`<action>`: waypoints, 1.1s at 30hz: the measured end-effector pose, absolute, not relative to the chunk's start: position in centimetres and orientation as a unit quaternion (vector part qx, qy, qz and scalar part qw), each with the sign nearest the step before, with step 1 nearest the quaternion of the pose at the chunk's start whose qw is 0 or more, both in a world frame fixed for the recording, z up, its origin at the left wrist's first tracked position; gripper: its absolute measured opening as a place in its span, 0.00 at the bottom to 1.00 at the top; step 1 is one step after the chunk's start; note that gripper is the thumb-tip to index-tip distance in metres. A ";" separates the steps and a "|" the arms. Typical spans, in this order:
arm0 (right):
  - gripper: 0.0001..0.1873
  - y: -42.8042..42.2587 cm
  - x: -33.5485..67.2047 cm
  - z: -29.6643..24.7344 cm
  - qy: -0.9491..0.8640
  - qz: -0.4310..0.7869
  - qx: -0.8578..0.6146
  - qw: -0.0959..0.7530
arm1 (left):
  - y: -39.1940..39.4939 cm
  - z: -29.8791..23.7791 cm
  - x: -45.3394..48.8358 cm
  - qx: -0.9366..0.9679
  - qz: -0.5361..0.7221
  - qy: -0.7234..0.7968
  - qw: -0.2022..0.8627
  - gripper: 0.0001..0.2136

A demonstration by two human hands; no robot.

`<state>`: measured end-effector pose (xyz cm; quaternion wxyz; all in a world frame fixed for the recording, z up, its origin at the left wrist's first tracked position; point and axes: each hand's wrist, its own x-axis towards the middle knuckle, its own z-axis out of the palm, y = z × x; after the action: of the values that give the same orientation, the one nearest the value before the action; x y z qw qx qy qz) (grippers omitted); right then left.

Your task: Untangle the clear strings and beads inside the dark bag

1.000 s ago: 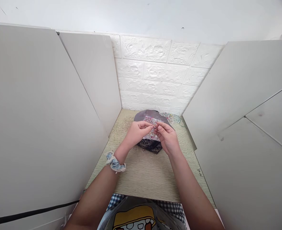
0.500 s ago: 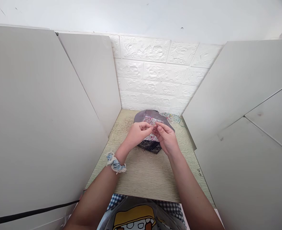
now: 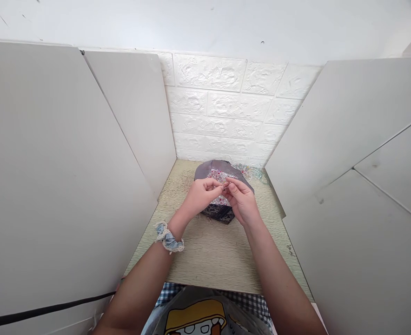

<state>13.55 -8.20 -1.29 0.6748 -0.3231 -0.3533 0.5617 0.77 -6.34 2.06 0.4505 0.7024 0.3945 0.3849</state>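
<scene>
Change: none to note; both hands stay put above the bead tray (image 3: 222, 174).
Left hand (image 3: 200, 195): pinched on something tiny, unidentifiable.
Right hand (image 3: 242, 201): likewise pinched, fingertips meeting.

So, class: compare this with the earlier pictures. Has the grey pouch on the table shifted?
No. The grey pouch sits in the same spot against the white brick wall and the table's back edge; only the camera shifts slightly.

You're at a partitioned work booth — white panels (image 3: 69, 177) flank the wood-grain desk (image 3: 212, 251), white brick wall (image 3: 226, 102) behind it.
</scene>
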 end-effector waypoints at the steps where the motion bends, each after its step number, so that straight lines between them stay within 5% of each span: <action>1: 0.10 -8.2 13.5 -1.3 -0.354 0.562 -0.323 0.674 | -6.3 2.0 0.8 0.703 0.384 0.394 0.450 0.15; 33: 0.11 -8.3 13.5 -1.2 -0.388 0.554 -0.347 0.650 | -6.4 3.0 0.7 0.654 0.363 0.402 0.529 0.14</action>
<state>13.46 -8.26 -1.25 0.6495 -0.3474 -0.3878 0.5541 0.69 -6.38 2.98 0.5286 0.6537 0.4021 0.3626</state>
